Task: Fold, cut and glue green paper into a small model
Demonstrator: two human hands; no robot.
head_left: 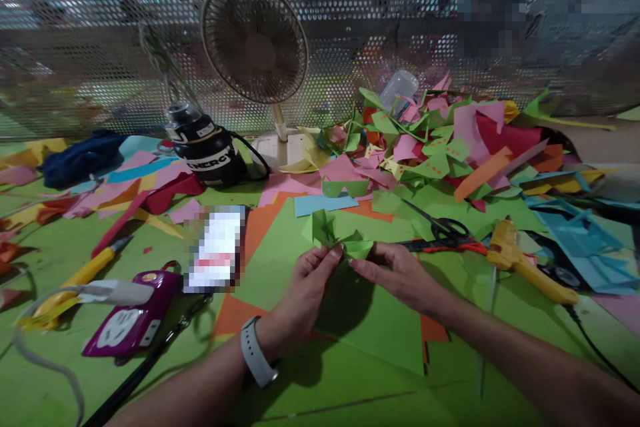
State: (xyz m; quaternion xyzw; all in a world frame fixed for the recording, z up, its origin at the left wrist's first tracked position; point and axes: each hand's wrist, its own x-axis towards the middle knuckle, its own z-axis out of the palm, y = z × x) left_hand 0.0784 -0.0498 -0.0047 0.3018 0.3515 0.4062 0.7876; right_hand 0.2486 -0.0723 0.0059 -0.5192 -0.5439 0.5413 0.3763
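Observation:
A folded green paper piece (324, 228) with pointed flaps is held up between my two hands, over a stack of green paper sheets (280, 247) with orange sheets (235, 313) under it. My left hand (313, 280) pinches the paper's lower left part between thumb and fingers. On the right side, my right hand (395, 271) grips a flap with its fingertips. Scissors (450, 232) with black and red handles lie just beyond my right hand. A yellow glue gun (525, 263) rests farther right.
A desk fan (255, 47) and a black bottle (205, 147) stand at the back. Paper scraps (430, 140) pile up at back right. To the left lie a phone (215, 250), a purple power bank (135, 320) and a yellow cutter knife (85, 273).

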